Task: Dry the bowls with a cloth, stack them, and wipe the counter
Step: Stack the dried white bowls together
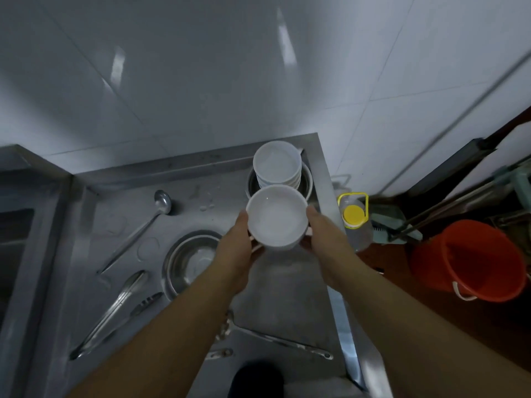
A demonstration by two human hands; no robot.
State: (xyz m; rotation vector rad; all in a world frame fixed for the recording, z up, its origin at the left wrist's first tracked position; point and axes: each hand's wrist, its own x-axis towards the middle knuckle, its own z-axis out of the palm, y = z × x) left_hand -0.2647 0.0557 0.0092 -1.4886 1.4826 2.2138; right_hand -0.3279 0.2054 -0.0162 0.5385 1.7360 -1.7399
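Head view: white bowl (277, 217), glossy, upright, gripped between both hands.

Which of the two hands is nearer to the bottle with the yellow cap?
The right hand. It grips the right side of the white bowl, just left of the bottle. The left hand grips the bowl's far side, so the bowl lies between it and the bottle.

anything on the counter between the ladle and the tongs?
Head view: no utensil lies between the ladle and the tongs. That stretch of steel counter shows only faint ring marks.
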